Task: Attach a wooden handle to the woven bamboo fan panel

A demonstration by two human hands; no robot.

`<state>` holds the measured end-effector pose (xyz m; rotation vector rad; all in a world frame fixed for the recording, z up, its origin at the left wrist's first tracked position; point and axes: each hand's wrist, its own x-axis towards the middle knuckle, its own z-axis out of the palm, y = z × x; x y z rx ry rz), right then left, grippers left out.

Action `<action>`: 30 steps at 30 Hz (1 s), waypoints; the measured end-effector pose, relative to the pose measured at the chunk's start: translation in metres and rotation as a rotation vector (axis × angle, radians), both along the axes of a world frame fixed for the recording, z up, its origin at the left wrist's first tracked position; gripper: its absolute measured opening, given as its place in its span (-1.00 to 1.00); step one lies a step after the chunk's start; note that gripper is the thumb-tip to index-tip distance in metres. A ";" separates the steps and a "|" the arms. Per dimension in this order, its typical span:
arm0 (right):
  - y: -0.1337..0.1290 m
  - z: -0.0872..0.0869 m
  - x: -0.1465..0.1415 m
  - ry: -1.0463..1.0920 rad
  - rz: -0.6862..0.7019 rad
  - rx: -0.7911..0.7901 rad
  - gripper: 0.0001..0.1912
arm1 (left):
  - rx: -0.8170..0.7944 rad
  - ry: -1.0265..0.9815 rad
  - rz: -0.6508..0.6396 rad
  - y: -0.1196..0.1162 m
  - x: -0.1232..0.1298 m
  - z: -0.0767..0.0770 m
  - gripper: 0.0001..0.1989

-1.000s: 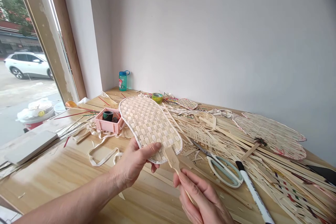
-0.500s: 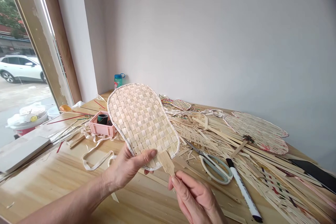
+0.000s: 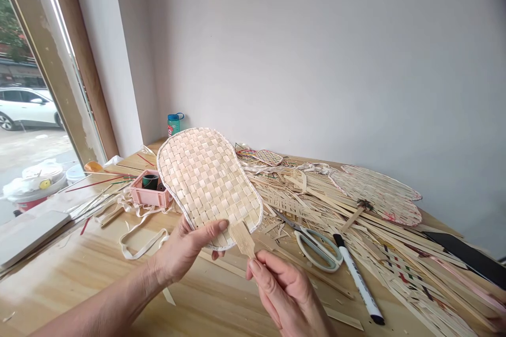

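Note:
A woven fan of pale flat strips, edged with white cord, is held up above the wooden table. My left hand grips its lower left edge, thumb on the front and fingers behind. A flat wooden handle overlaps the fan's bottom edge and points down to the right. My right hand pinches the narrow lower end of this handle between thumb and fingers. Scissors with pale handles lie on the table just right of the fan, beside a white marker with a black cap.
A pink basket holding dark spools stands left of the fan, near a loose white ribbon. Loose strips cover the right side, with another woven piece and a black phone. A blue bottle stands behind.
The whole scene has shifted slightly left in the view. Both hands keep the same grip on the fan and its handle.

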<state>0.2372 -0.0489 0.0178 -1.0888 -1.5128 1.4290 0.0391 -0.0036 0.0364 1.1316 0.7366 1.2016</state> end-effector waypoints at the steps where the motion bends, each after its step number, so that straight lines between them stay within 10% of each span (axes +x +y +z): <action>1: 0.002 -0.004 0.000 0.015 0.020 0.034 -0.39 | -0.006 -0.012 0.004 0.000 0.000 0.000 -0.69; 20: 0.016 -0.011 0.018 -0.543 -0.327 1.234 -0.80 | -0.065 -0.139 -0.132 0.021 -0.011 -0.006 -0.55; 30: 0.021 -0.002 0.022 -0.676 -0.558 1.427 -0.86 | 0.045 -0.008 -0.140 0.004 -0.003 0.002 -0.30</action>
